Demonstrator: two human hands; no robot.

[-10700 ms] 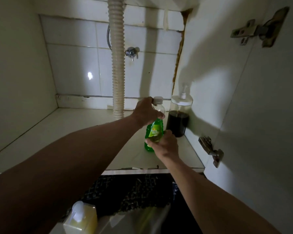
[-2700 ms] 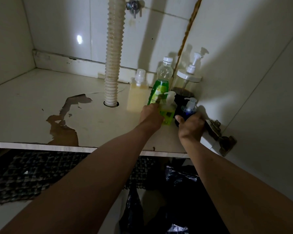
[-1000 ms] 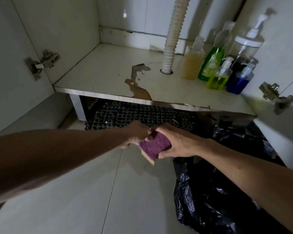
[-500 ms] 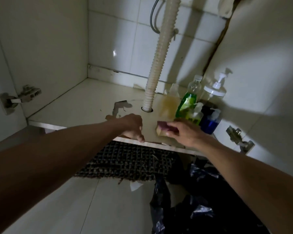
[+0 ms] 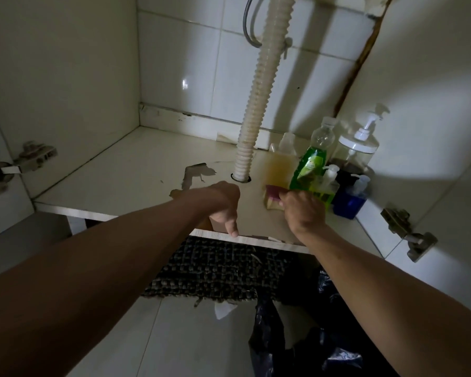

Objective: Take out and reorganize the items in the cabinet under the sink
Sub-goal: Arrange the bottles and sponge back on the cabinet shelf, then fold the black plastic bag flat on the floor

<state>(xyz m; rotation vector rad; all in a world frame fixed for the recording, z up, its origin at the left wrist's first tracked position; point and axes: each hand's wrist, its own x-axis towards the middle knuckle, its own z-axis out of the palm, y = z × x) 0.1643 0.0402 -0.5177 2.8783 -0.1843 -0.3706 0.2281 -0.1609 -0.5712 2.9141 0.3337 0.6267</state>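
Observation:
My right hand (image 5: 303, 210) holds a purple and yellow sponge (image 5: 273, 198) over the cabinet floor (image 5: 136, 175), just in front of the bottles at the right. There stand a yellowish jug (image 5: 279, 165), a green dish soap bottle (image 5: 309, 164), a clear pump jar with dark liquid (image 5: 354, 153), a small lime pump bottle (image 5: 327, 190) and a small blue pump bottle (image 5: 350, 204). My left hand (image 5: 223, 204) hangs empty over the shelf's front edge, fingers loosely curled downward.
A ribbed drain hose (image 5: 259, 91) drops through a hole in the peeled, stained floor. Door hinges sit at the left (image 5: 19, 164) and the right (image 5: 407, 232). A woven mat (image 5: 215, 268) and a black plastic bag (image 5: 310, 346) lie on the tiled floor below.
My right hand has carried the sponge from the floor up into the cabinet, close to the bottles. My left hand let go of the sponge and now hangs by the shelf edge.

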